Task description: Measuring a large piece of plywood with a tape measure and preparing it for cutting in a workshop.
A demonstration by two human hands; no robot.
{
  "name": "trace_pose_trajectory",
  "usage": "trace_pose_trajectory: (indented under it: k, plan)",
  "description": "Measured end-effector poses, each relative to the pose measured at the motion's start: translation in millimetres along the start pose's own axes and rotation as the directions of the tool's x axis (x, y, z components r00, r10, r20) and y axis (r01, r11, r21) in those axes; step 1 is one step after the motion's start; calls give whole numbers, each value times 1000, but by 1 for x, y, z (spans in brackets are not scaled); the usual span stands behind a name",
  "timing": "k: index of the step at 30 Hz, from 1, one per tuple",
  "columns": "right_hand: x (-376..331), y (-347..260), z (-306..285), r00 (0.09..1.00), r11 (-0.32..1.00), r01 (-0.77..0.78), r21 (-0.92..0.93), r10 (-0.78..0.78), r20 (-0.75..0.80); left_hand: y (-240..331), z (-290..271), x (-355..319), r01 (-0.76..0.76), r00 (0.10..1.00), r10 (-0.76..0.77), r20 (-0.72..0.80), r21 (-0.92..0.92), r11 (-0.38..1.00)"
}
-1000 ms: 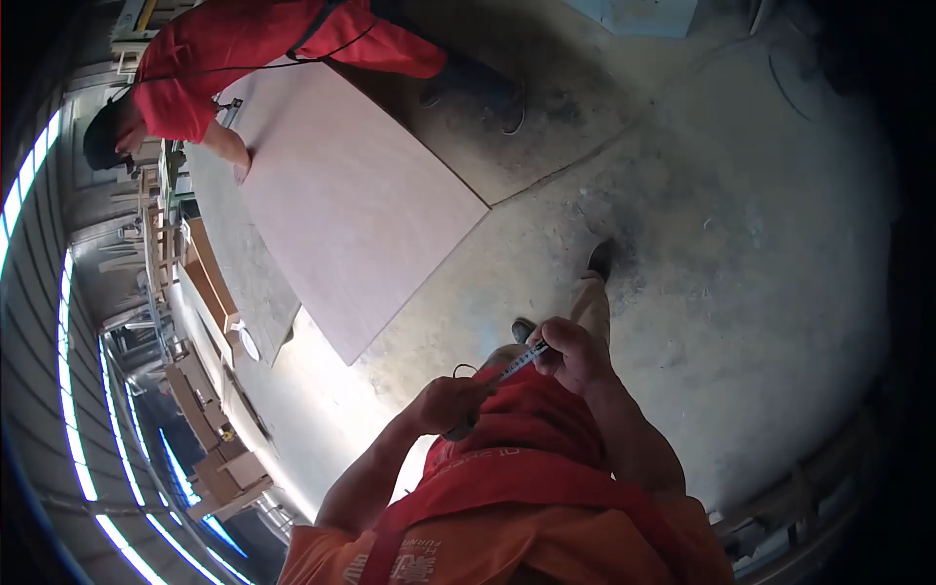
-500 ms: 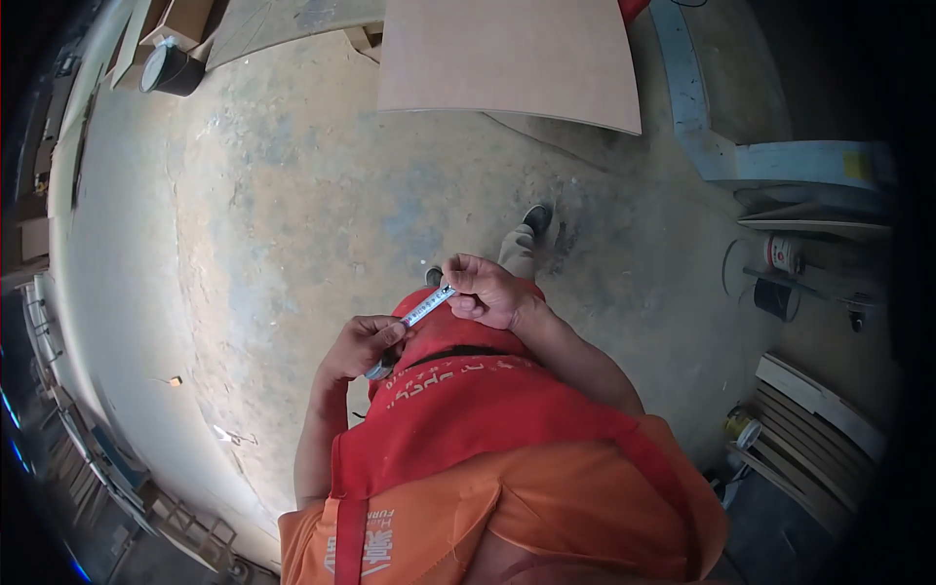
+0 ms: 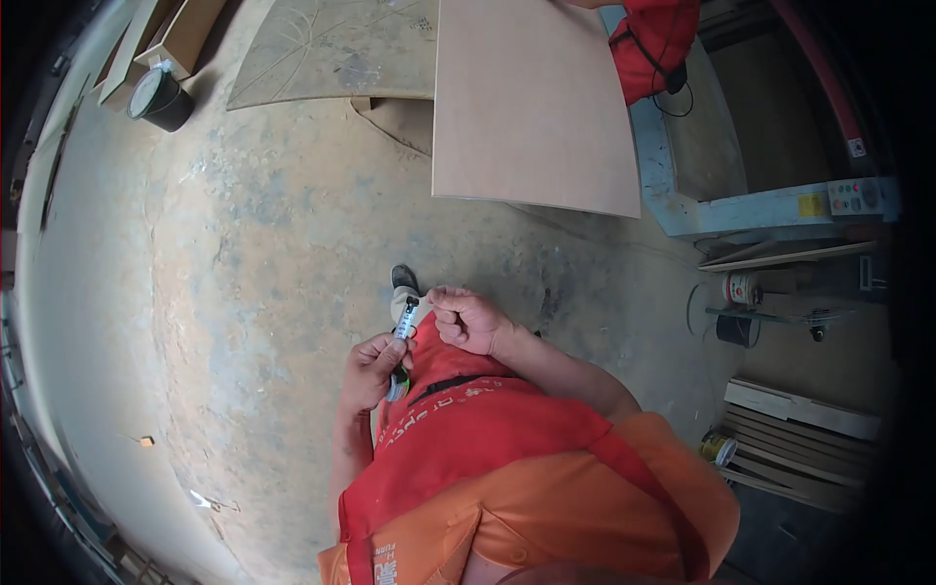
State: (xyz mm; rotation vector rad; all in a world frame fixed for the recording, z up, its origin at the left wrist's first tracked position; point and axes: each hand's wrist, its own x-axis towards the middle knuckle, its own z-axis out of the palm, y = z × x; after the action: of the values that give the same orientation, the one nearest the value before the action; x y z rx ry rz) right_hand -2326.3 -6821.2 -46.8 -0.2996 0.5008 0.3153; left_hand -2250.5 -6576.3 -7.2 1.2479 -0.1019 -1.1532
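A slim white tape-measure blade with dark markings (image 3: 405, 322) runs slantwise between the 2 hands, held just in front of the person's red apron with pale lettering (image 3: 458, 429). Its lower end disappears into the left hand (image 3: 373, 370), whose fingers are curled tightly around a small dark case with a pale green edge (image 3: 395, 388), mostly hidden. The right hand (image 3: 468, 320) sits just above and to the right, fingers bent in, thumb and forefinger pinching the blade's upper tip. Directly past the hands, a dark-toed shoe (image 3: 404, 283) stands on the rough, mottled grey concrete floor (image 3: 244, 292), dusty and scuffed.

Well beyond the hands, a large flat rectangular sheet of pale brown board (image 3: 531, 107) lies smooth and matte. Left of it rests a scored, dusty grey slab (image 3: 331, 49), and farther left a round black bucket with a pale rim (image 3: 161, 97). To the right of the board, another person's red sleeve (image 3: 653, 44) hangs over a pale blue metal machine frame (image 3: 741, 210) bearing a small yellow rectangular label (image 3: 808, 205) and a grey control panel with coloured buttons (image 3: 856, 195). Well to the right of the hands, pale wooden strips (image 3: 790, 444) are stacked beside a small yellow round tin (image 3: 719, 449).
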Motion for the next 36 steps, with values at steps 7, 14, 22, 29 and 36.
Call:
trace_pose_trajectory:
  k: [7,14,22,29,36]
  plan:
    - [160,-23,93,983,923,-181,-341,172,-58,106,-78,12,-132,890,132,-437,29,991]
    - [272,2,218,937,688,-106,-718,311,160,165,-172,35,-368,717,201,-668,-118,922]
    - [405,22,277,939,721,18,-693,225,259,220,-331,110,-448,813,292,-503,-222,866]
    - [470,20,349,986,647,93,-757,46,160,316,-430,123,-289,936,227,-270,-217,932]
    - [521,-2,359,986,455,-62,-888,-112,-126,357,-483,171,-358,868,231,-439,-232,904]
